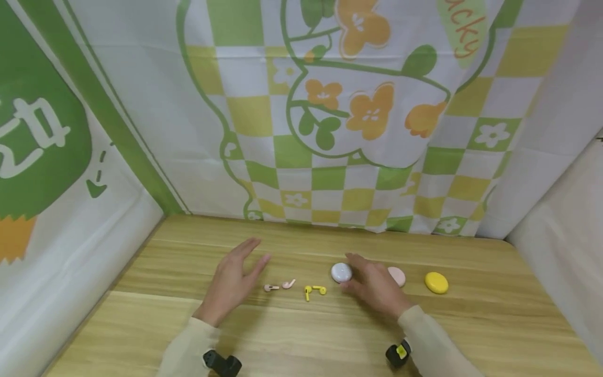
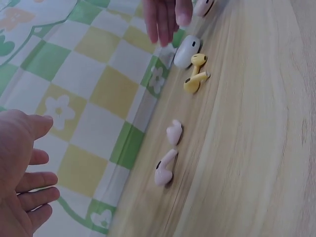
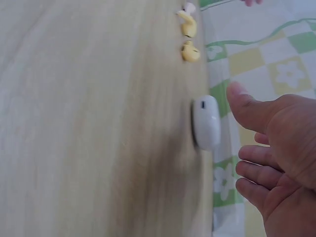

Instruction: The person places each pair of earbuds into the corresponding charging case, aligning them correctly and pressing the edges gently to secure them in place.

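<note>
Head view: left hand (image 1: 231, 283) and right hand (image 1: 377, 285), thumbs wide of fingers; white earbud case (image 1: 341, 272) (rounded) best pinched across opposite sides.

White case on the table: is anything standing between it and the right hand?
Nothing visible does. The right hand is beside the white case with no object between them. In the head view, the pink case lies on the hand's other side, and the yellow earbuds lie left of the white case.
</note>
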`<state>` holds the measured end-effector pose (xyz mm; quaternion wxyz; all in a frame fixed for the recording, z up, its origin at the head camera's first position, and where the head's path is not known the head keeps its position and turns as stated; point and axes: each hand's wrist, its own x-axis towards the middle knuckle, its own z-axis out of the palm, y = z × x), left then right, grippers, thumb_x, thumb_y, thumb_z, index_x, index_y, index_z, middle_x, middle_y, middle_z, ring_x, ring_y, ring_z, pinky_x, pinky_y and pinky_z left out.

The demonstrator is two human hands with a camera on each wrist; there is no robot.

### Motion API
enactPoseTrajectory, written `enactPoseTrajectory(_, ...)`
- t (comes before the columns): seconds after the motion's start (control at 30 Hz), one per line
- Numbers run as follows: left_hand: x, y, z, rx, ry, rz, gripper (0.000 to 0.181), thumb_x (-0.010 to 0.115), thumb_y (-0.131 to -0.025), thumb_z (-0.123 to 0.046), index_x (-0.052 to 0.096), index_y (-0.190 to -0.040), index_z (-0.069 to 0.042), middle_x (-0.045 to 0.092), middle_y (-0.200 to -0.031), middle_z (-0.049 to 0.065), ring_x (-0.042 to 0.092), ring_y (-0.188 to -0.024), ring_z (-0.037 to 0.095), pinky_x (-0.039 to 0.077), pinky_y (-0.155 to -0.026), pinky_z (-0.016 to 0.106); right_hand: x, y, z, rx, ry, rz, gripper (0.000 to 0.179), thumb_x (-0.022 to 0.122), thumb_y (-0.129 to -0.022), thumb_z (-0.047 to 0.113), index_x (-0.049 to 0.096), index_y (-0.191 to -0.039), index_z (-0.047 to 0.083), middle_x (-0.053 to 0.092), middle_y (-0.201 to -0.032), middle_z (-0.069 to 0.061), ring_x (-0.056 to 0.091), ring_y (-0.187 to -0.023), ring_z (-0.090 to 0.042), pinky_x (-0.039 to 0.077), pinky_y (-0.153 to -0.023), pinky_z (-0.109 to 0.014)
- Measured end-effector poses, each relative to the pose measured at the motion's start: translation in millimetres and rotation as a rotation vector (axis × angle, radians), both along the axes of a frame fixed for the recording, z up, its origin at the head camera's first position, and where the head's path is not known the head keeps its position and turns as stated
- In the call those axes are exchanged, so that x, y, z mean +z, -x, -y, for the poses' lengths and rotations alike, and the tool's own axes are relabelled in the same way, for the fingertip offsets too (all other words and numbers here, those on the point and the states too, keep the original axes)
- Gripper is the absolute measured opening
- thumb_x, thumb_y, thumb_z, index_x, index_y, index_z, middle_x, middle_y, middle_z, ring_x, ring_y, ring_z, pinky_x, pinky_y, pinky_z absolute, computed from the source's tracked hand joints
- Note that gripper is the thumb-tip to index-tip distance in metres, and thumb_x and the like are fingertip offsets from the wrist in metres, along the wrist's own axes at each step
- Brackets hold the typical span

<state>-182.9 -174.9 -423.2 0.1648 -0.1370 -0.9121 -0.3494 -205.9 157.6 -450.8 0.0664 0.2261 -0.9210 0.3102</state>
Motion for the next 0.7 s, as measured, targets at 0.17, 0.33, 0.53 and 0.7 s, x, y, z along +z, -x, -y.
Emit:
enactPoseTrajectory(0.17,-2.1,0.2,6.0,0.002,-0.029,-0.009,0.055,0.064,-0.102,-0.033,0.055,-0.139,0.007,0.053,-0.143,0.027,0.049,-0.133,0.044,0.040,-0.108,0.057,8.2,-7.0,-15,-0.036,0.027,-0.017,0.066,0.084,-0.086,0.021,0.055,-0.141,-0.003,0.061,-0.137,-0.021,0.059,-0.125,-0.038,0.047,-0.104,-0.053)
enactPoseTrajectory(0.33,-3.6,1.8,8.6,0.011,-0.035,-0.020,0.053,0.065,-0.101,-0.030,0.055,-0.139,0.007,0.054,-0.142,0.027,0.050,-0.132,0.044,0.040,-0.108,0.058,14.8,-12.0,-33,-0.059,0.026,-0.015,0.069,0.083,-0.087,0.024,0.053,-0.143,-0.003,0.067,-0.121,-0.024,0.066,-0.107,-0.035,0.047,-0.103,-0.053)
enactPoseTrajectory(0.53,-6.1,3.8,10.5,0.011,-0.038,-0.010,0.053,0.065,-0.102,-0.030,0.055,-0.139,0.006,0.053,-0.143,0.027,0.050,-0.133,0.044,0.041,-0.108,0.058,16.1,-13.1,-54,-0.133,-0.023,-0.042,0.067,0.084,-0.086,0.026,0.057,-0.140,-0.003,0.060,-0.136,-0.025,0.056,-0.125,-0.045,0.046,-0.102,-0.058)
enactPoseTrajectory(0.7,-7.3,5.1,9.4,0.005,-0.042,-0.021,0.050,0.067,-0.100,-0.029,0.057,-0.137,0.005,0.056,-0.140,0.026,0.052,-0.130,0.044,0.043,-0.105,0.059,15.1,-14.6,-66,-0.218,-0.083,-0.045,0.067,0.086,-0.084,0.028,0.059,-0.136,-0.004,0.061,-0.133,-0.027,0.057,-0.122,-0.048,0.047,-0.099,-0.060)
